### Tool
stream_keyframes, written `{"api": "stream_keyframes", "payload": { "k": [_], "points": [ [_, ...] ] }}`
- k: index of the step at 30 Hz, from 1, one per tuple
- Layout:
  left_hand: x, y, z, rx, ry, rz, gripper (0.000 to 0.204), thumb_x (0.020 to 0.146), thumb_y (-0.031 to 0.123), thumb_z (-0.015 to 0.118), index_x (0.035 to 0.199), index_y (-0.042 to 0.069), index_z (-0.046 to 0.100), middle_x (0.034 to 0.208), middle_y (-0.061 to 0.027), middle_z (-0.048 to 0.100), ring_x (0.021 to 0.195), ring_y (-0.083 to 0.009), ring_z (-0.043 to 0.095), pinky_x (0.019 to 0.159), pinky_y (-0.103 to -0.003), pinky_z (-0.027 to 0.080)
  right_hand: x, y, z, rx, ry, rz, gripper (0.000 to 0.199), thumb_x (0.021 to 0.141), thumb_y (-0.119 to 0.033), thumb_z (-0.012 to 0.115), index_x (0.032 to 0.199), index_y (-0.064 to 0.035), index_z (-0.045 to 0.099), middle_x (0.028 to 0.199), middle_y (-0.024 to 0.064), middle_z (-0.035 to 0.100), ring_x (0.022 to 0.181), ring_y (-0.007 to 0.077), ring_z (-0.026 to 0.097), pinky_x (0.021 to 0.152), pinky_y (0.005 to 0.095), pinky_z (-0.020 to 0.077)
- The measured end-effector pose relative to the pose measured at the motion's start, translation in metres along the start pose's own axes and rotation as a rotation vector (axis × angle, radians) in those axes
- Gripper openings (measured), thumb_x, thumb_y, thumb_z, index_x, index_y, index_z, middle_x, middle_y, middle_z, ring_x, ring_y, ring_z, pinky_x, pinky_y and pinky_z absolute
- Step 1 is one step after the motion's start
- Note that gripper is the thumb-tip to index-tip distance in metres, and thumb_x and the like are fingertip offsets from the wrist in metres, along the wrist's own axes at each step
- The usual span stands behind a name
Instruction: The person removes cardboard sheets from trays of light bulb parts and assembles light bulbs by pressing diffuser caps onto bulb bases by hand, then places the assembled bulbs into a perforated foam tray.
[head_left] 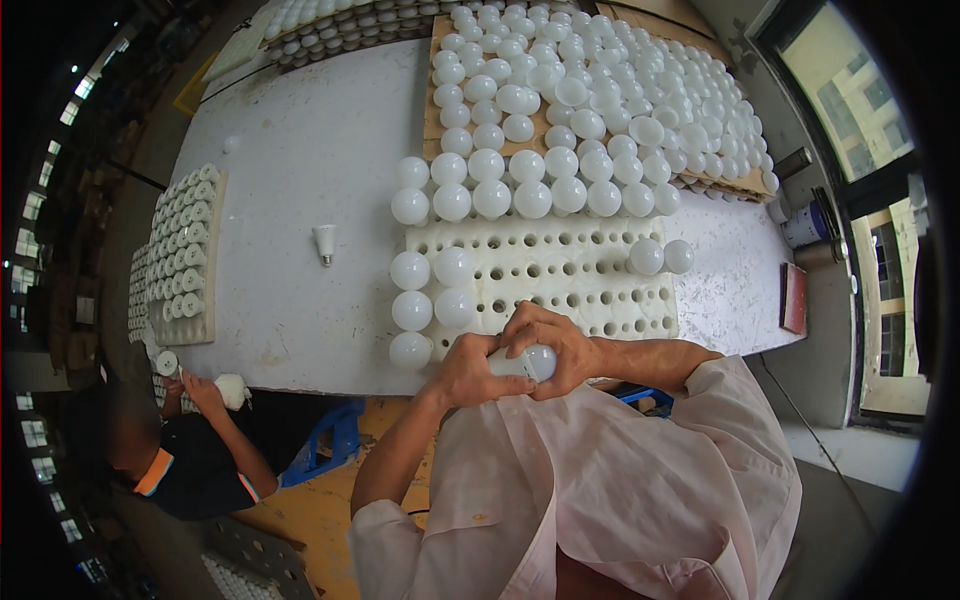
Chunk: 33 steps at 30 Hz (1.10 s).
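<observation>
Close to my body, both hands are closed round one white light bulb (pixel 541 360). My left hand (pixel 464 373) grips its white body, and my right hand (pixel 566 345) wraps over the rounded dome end. Fingers cover much of the bulb. Just beyond my hands lies a white foam tray (pixel 550 285) with rows of holes. Several round white bulbs (pixel 411 310) stand along its left side, two more (pixel 647 256) at its right, and full rows (pixel 490 199) at its far edge.
Cardboard (pixel 436 128) loaded with many white domes fills the far right. A single bulb (pixel 325 244) stands on the white table (pixel 280 170). Trays of small white parts (pixel 186 245) lie at the left. A co-worker (pixel 205 440) sits lower left, holding a round white part. A window (pixel 860 90) borders the right.
</observation>
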<state>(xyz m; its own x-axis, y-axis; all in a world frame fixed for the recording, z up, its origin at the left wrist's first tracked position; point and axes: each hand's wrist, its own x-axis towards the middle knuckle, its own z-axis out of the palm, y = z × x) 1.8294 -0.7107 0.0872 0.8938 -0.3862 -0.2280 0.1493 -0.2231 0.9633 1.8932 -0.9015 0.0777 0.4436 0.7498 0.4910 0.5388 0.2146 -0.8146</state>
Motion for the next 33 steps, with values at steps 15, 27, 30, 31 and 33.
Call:
{"api": "stream_keyframes", "payload": {
  "k": [15,27,30,31,33],
  "points": [
    [-0.020,-0.040,-0.096,-0.214,0.485,-0.215,0.056,0.078,0.015,0.075,0.124,-0.009,0.051,0.110,-0.0195,0.067,0.086,-0.0171,0.068,0.068,-0.027,0.054,-0.023,0.061,-0.032,-0.509,0.271,0.470,0.066,0.062,-0.009,0.080,0.119,-0.0074,0.045,0.119,0.0146,0.050,0.110,0.0327,0.052,0.090,0.0401,0.0477],
    [0.028,-0.180,-0.202,0.547,0.836,-0.353,0.065,0.074,0.009,0.073,0.130,-0.004,0.043,0.129,-0.0250,0.052,0.116,-0.0381,0.054,0.097,-0.041,0.045,0.020,0.086,-0.016,-0.754,0.117,0.456,0.054,0.069,-0.022,0.076,0.118,-0.0114,0.054,0.119,0.0136,0.050,0.103,0.0327,0.056,0.081,0.0403,0.0518],
    [0.047,-0.209,-0.223,0.599,0.851,-0.442,0.075,0.074,0.009,0.073,0.136,-0.001,0.032,0.141,-0.0262,0.039,0.130,-0.0386,0.040,0.108,-0.041,0.035,0.027,0.087,-0.027,-0.692,0.204,0.396,0.047,0.073,-0.019,0.074,0.116,-0.0110,0.056,0.113,0.0132,0.055,0.097,0.0313,0.058,0.078,0.0390,0.0520],
    [0.055,-0.214,-0.227,0.652,0.875,-0.492,0.077,0.073,0.010,0.074,0.136,-0.001,0.031,0.141,-0.0261,0.038,0.130,-0.0383,0.039,0.108,-0.041,0.035,0.029,0.091,-0.038,-0.706,0.249,0.403,0.045,0.074,-0.017,0.074,0.115,-0.0105,0.056,0.113,0.0130,0.055,0.095,0.0309,0.059,0.078,0.0385,0.0521],
    [0.069,-0.224,-0.240,0.698,0.899,-0.530,0.079,0.073,0.011,0.075,0.136,-0.001,0.030,0.142,-0.0260,0.036,0.130,-0.0380,0.039,0.108,-0.041,0.036,0.038,0.099,-0.068,-0.728,0.334,0.443,0.041,0.075,-0.013,0.073,0.113,-0.0086,0.057,0.113,0.0127,0.056,0.092,0.0301,0.061,0.077,0.0377,0.0523]
  ]
}}
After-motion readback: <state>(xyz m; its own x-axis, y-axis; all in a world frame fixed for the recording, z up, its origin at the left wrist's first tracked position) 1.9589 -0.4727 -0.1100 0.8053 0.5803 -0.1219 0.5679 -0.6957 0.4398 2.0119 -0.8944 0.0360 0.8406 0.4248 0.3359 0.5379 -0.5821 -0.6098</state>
